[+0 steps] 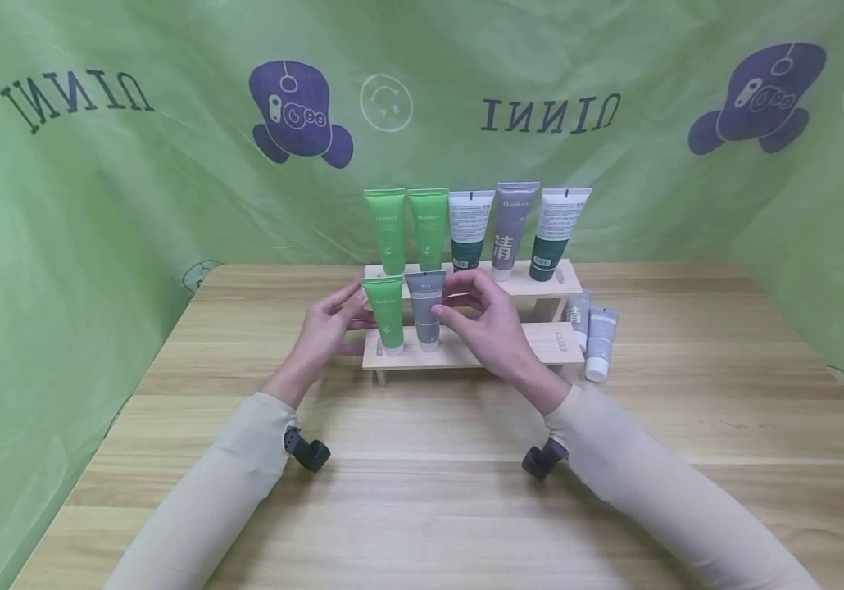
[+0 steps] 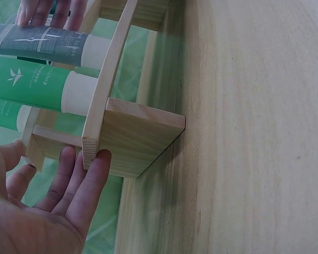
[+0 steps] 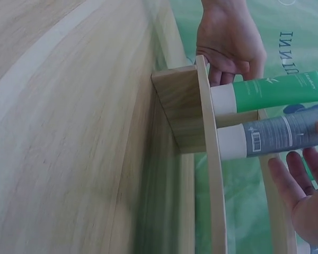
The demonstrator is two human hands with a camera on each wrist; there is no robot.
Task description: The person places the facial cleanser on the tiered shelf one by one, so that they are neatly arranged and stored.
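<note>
My right hand [image 1: 494, 332] pinches a grey tube [image 1: 425, 307] at its right side, thumb in front and fingers behind. The tube stands cap down on the lower shelf [image 1: 536, 342] of a two-tier wooden rack, and in the right wrist view its white cap [image 3: 231, 142] is right at the board. Just left of it stands a green tube [image 1: 387, 313], also cap down. My left hand [image 1: 321, 332] is at the rack's left end, where its fairly straight fingers [image 2: 95, 177] touch the lower board's end and the thumb lies near the upper tier.
On the upper shelf [image 1: 521, 287] two green tubes [image 1: 429, 229], two white-and-dark-green tubes [image 1: 558, 225] and a purple-grey tube [image 1: 514, 225] stand in a row. Two more grey tubes [image 1: 602, 340] lean or lie by the rack's right end. A green printed curtain [image 1: 422, 49] hangs behind the wooden table [image 1: 422, 508].
</note>
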